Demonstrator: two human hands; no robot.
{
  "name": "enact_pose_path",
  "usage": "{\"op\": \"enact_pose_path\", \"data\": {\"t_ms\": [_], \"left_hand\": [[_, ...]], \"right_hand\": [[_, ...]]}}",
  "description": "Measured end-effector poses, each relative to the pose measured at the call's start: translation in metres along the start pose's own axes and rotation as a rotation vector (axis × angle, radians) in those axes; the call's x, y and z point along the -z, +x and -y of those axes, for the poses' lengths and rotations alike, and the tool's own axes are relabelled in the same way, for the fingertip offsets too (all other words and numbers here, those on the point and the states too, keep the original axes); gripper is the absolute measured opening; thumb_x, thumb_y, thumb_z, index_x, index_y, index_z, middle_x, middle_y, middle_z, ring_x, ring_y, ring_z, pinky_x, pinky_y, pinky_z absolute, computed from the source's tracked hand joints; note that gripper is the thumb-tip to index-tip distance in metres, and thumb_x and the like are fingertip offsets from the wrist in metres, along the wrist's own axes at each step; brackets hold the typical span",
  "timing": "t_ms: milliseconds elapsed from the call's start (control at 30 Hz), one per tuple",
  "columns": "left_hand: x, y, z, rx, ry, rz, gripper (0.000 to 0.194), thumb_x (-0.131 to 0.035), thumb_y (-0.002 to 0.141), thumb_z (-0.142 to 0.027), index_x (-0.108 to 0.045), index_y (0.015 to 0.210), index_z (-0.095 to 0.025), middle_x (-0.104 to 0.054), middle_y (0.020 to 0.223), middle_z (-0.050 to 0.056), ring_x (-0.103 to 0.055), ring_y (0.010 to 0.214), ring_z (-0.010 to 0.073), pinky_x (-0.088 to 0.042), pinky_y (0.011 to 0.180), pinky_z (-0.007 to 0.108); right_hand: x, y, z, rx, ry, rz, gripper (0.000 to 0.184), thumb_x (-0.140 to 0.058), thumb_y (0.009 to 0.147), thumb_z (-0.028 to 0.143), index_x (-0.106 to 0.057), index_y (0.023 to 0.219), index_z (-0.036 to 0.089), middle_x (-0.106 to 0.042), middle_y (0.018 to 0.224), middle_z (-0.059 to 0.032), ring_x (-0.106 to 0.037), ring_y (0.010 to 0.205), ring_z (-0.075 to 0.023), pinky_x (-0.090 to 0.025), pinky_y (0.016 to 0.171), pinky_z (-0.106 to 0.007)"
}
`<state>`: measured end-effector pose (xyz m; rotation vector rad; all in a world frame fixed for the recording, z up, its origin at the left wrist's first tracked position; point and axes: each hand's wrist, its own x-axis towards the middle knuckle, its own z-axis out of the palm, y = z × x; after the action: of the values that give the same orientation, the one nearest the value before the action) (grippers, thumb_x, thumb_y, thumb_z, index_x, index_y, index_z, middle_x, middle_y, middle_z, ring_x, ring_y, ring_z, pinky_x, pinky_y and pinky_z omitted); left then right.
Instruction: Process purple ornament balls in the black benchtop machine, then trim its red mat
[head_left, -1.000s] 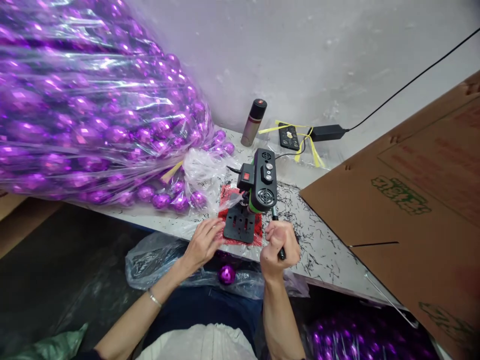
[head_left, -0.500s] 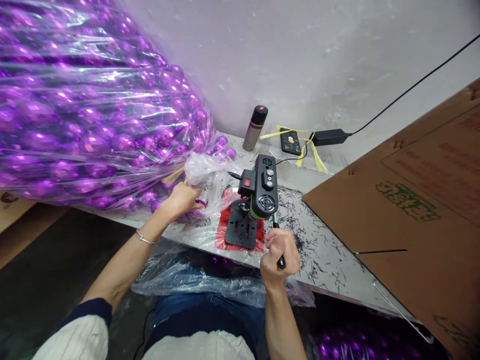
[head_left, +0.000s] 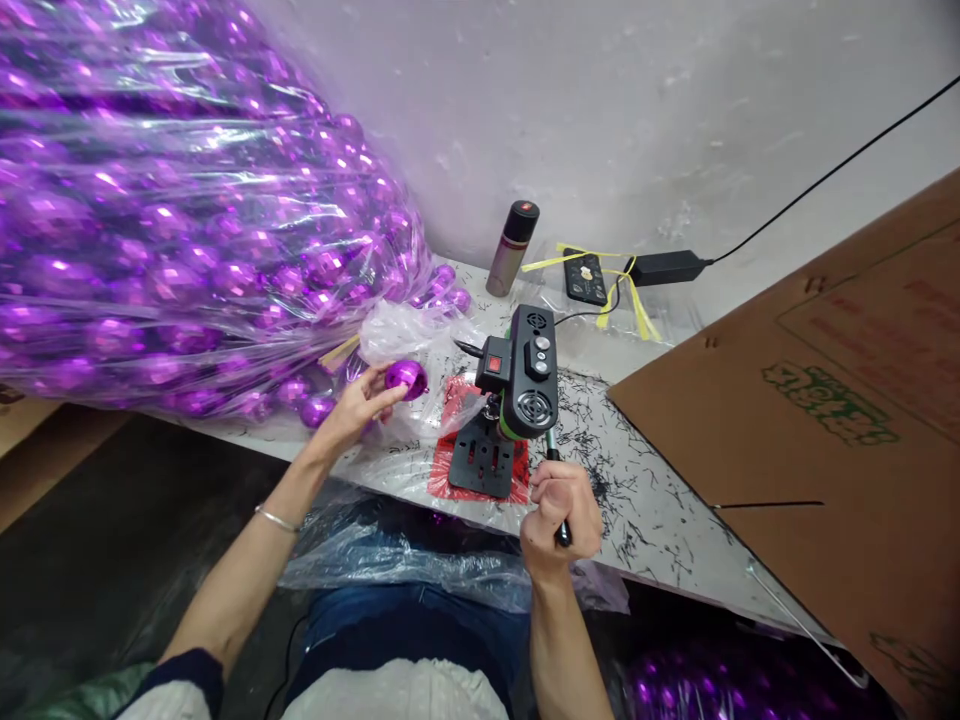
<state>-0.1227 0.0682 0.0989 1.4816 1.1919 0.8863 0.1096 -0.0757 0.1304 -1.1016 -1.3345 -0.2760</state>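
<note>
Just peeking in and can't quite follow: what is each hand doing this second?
Left hand: holding a shiny purple ball.
Right hand: closed around the black handle of the small machine.

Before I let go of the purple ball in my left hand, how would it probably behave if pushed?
The purple ball would probably roll easily, since it looks round. It may slip, as its surface looks glossy. It is perhaps light for its size: the left hand seems to hold it by the fingers alone.
</note>
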Motion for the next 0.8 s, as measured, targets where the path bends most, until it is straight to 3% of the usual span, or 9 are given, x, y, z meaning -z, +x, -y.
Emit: {"op": "enact_pose_path", "data": {"t_ms": [100, 200, 267, 333, 500, 633, 800], "left_hand": [[-0.022, -0.021, 0.014, 0.04, -0.325, 0.083, 0.073, -0.068, 0.085, -0.054, -0.047, 0.149, -0.024, -0.074, 0.112, 0.011, -0.074, 0.075, 0.0185, -0.062, 0.066, 0.03], [-0.047, -0.038, 0.022, 0.044, -0.464, 0.137, 0.067, -0.065, 0.09, -0.053, -0.048, 0.149, -0.026, -0.071, 0.126, 0.013, -0.076, 0.094, 0.0233, -0.065, 0.081, 0.037], [-0.066, -0.044, 0.026, 0.061, -0.489, 0.135, 0.063, -0.062, 0.093, -0.054, -0.05, 0.147, -0.024, -0.072, 0.125, 0.014, -0.076, 0.098, 0.0256, -0.065, 0.084, 0.04], [-0.086, -0.048, 0.03, 0.046, -0.419, 0.093, 0.061, -0.061, 0.093, -0.053, -0.054, 0.144, -0.021, -0.073, 0.123, 0.014, -0.075, 0.102, 0.0266, -0.063, 0.088, 0.042], [-0.123, -0.053, 0.042, -0.148, -0.016, -0.04, 0.058, -0.072, 0.087, -0.049, -0.059, 0.137, -0.021, -0.067, 0.137, 0.013, -0.065, 0.125, 0.0289, -0.052, 0.108, 0.046], [-0.127, -0.052, 0.044, -0.296, 0.249, -0.085, 0.053, -0.073, 0.088, -0.045, -0.06, 0.133, -0.02, -0.071, 0.129, 0.013, -0.068, 0.12, 0.0302, -0.054, 0.102, 0.046], [-0.13, -0.045, 0.037, -0.433, 0.374, -0.073, 0.053, -0.074, 0.087, -0.046, -0.06, 0.131, -0.019, -0.071, 0.127, 0.014, -0.067, 0.118, 0.0302, -0.053, 0.101, 0.045]], "right_hand": [[0.0, 0.002, 0.001, 0.003, -0.006, -0.001, 0.029, -0.046, 0.097, 0.01, -0.048, 0.07, 0.021, -0.052, 0.064, 0.0017, -0.054, 0.06, -0.0122, -0.04, 0.056, -0.027], [0.0, 0.005, 0.003, -0.005, -0.003, 0.007, 0.03, -0.046, 0.098, 0.01, -0.047, 0.07, 0.021, -0.051, 0.064, 0.0019, -0.054, 0.06, -0.0118, -0.04, 0.055, -0.027], [0.0, 0.007, 0.005, -0.013, 0.003, 0.009, 0.03, -0.047, 0.098, 0.01, -0.047, 0.07, 0.021, -0.051, 0.064, 0.0022, -0.054, 0.061, -0.0115, -0.04, 0.055, -0.026], [0.0, 0.008, 0.006, -0.019, 0.004, 0.008, 0.03, -0.047, 0.098, 0.009, -0.047, 0.07, 0.02, -0.05, 0.064, 0.0023, -0.054, 0.061, -0.0112, -0.039, 0.055, -0.026], [0.003, 0.008, 0.005, 0.003, -0.017, 0.029, 0.029, -0.046, 0.098, 0.009, -0.047, 0.071, 0.021, -0.052, 0.064, 0.002, -0.055, 0.061, -0.0113, -0.041, 0.056, -0.025], [0.007, 0.008, 0.004, 0.009, -0.033, 0.076, 0.028, -0.046, 0.097, 0.008, -0.047, 0.071, 0.021, -0.053, 0.063, 0.0019, -0.056, 0.061, -0.012, -0.042, 0.056, -0.026], [0.006, 0.007, 0.006, -0.009, -0.027, 0.063, 0.028, -0.046, 0.097, 0.01, -0.049, 0.072, 0.021, -0.053, 0.064, 0.0017, -0.055, 0.061, -0.0117, -0.042, 0.056, -0.026]]}}
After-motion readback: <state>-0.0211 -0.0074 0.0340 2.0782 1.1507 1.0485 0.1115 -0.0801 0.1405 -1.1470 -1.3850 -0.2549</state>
